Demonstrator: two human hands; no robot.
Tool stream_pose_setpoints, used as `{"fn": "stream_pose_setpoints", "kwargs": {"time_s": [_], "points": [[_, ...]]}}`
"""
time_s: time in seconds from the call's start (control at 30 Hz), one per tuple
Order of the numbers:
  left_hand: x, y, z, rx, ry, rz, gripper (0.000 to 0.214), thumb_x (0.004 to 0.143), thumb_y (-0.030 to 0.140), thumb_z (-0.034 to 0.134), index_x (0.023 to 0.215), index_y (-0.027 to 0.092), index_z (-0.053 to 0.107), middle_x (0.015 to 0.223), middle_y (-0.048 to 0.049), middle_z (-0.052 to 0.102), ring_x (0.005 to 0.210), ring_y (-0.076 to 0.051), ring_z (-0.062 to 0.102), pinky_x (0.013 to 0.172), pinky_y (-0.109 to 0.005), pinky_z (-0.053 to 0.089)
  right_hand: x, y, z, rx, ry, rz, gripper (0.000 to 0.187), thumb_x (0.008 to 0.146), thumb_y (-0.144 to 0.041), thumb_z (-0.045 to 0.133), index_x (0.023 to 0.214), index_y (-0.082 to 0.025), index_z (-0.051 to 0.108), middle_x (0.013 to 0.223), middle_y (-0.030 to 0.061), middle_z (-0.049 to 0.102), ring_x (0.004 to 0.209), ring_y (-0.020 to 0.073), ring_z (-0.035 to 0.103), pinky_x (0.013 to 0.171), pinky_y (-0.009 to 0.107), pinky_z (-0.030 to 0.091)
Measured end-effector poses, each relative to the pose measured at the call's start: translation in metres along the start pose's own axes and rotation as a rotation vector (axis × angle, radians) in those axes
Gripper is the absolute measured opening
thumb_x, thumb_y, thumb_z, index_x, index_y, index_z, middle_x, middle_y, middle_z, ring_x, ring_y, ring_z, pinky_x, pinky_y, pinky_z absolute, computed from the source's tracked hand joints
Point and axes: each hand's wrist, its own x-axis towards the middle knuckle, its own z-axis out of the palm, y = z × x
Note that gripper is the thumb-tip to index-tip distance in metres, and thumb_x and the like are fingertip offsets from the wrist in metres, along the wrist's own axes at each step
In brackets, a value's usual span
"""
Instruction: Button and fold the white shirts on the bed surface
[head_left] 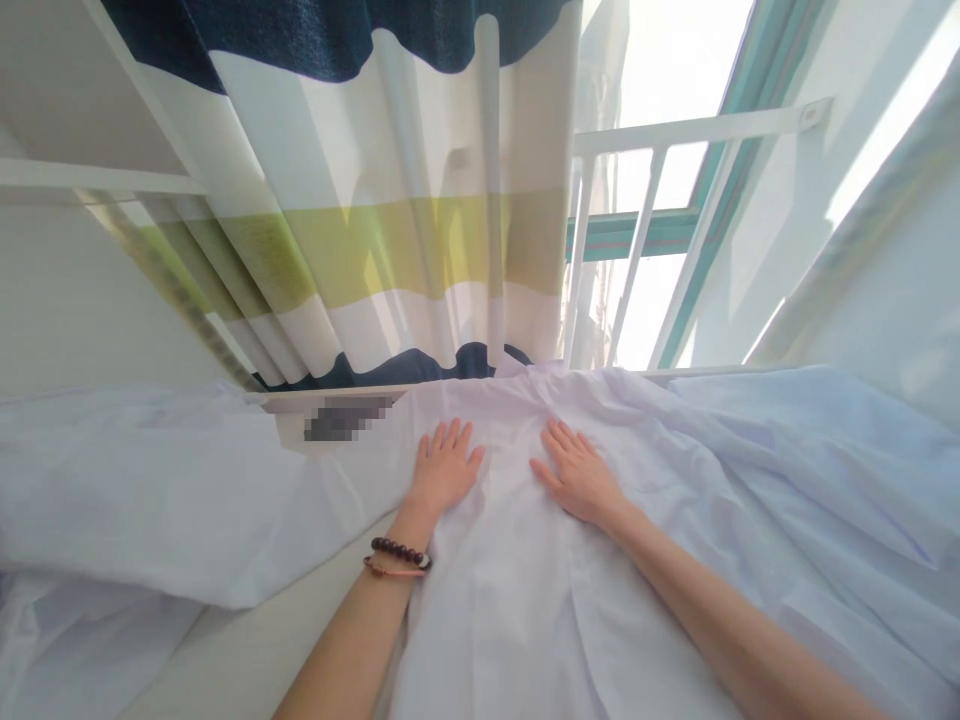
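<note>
A large white cloth (pixel 525 600) lies spread and wrinkled over a pale flat surface. My left hand (pixel 444 470) rests flat on it with fingers stretched out, palm down. A dark bead bracelet and a thin band (pixel 397 557) circle that wrist. My right hand (pixel 576 475) also lies flat on the cloth, fingers spread, a little to the right of the left one. Neither hand holds anything. Folds of the cloth bunch up on the far left (pixel 112 480) and on the right (pixel 810 470).
A striped curtain (pixel 390 230) in navy, white, yellow and beige hangs just beyond the cloth. A white railing (pixel 645 230) and a bright window with a teal frame (pixel 622 232) stand behind it. A bare strip of the surface (pixel 247 650) shows at lower left.
</note>
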Motion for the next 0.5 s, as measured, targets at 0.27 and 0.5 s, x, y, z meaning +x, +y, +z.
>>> {"fn": "stream_pose_setpoints", "kwargs": {"time_s": [0.27, 0.5], "points": [[-0.011, -0.011, -0.006, 0.089, -0.108, -0.027, 0.063, 0.098, 0.051, 0.023, 0.153, 0.021, 0.028, 0.161, -0.0056, 0.021, 0.148, -0.029, 0.017, 0.118, -0.053, 0.018, 0.0, 0.032, -0.038, 0.083, 0.064, -0.068, 0.055, 0.099, -0.045, 0.035, 0.144, -0.015, 0.045, 0.158, 0.0107, 0.03, 0.147, 0.0249, 0.023, 0.118, 0.043, 0.023], [-0.005, 0.004, -0.026, 0.115, -0.171, -0.068, 0.057, 0.093, 0.046, 0.037, 0.142, 0.019, 0.049, 0.154, -0.0136, 0.037, 0.142, -0.037, 0.032, 0.115, -0.063, 0.016, -0.031, 0.164, -0.106, -0.412, 0.05, 0.43, 0.044, 0.082, -0.026, 0.06, 0.119, -0.003, 0.066, 0.128, 0.0288, 0.058, 0.122, 0.0398, 0.052, 0.098, 0.047, 0.041]]}}
